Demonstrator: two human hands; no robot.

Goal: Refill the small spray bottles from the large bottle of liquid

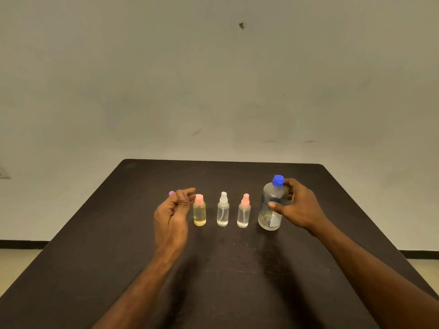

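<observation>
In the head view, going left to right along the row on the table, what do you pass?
Purple cap mostly hidden behind the left hand → yellow-liquid bottle with pink top → clear spray bottle with white top → clear spray bottle with pink top → large blue-capped bottle → right hand gripping it.

Dim, warm-tinted light; soft focus, wide-angle bowing

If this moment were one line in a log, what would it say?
right hand: grips large bottle, cap on | left hand: holds nothing | spray bottles: upright, closed
</observation>
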